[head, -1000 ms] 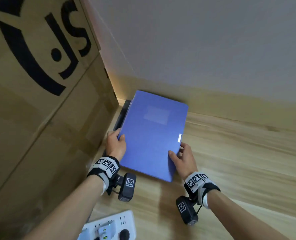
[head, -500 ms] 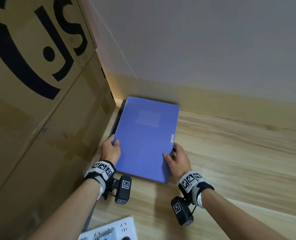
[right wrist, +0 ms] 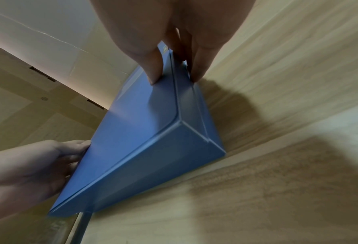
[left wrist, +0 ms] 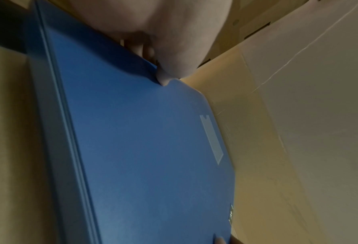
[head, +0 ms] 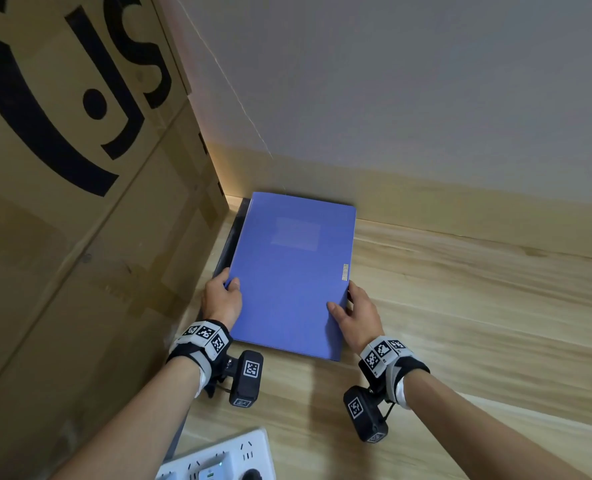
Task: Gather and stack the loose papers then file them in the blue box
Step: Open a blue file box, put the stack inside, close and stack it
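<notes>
The blue box (head: pixel 289 271) is closed and lies flat on the wooden floor, its far end near the baseboard in the corner. My left hand (head: pixel 222 299) grips its left edge, thumb on the lid, as the left wrist view shows at the blue box (left wrist: pixel 144 148). My right hand (head: pixel 355 315) grips the right edge near the front, thumb on top and fingers down the side; in the right wrist view the thumb and fingers (right wrist: pixel 155 71) pinch the blue box (right wrist: pixel 144 132). No loose papers are in view.
A large cardboard carton (head: pixel 80 202) with black lettering stands close on the left. A dark strip (head: pixel 230 237) lies between carton and box. A white power strip (head: pixel 218 462) sits at the bottom edge. The wall and baseboard (head: pixel 461 216) run behind; wooden floor (head: pixel 478 323) spreads to the right.
The box has slid forward and left toward the corner, with both hands still holding its edges. It has flattened onto the floor beside the carton.
</notes>
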Demonstrator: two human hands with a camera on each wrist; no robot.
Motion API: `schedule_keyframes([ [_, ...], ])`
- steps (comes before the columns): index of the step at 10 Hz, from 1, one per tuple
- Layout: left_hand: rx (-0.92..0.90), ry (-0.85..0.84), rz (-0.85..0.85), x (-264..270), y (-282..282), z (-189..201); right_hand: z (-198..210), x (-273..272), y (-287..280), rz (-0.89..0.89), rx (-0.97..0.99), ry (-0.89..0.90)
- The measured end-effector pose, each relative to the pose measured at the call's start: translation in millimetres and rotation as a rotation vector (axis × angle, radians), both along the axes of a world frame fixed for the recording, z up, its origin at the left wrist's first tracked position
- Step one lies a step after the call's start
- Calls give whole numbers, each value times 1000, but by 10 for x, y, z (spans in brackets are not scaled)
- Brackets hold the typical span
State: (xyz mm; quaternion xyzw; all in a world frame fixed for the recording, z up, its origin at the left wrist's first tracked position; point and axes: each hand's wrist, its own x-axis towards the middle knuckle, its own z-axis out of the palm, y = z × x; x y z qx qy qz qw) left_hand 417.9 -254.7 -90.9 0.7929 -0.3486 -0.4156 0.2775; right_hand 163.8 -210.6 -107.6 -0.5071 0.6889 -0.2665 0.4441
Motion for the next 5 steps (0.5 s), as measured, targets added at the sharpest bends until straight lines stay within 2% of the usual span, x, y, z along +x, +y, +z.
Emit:
schedule_keyframes([
  [1, -13, -3, -64, 27, -12, 77, 103, -32, 4, -5, 13, -62],
  [3, -109, -124, -43, -206, 4, 492, 318, -349, 64, -112, 66, -58],
  [4, -162, -37, -75, -401, 33, 608, 423, -569, 126, -142, 39, -42],
  [5, -176, 47, -179, -748, 103, 739, 562, -860, 267, -189, 18, -26],
])
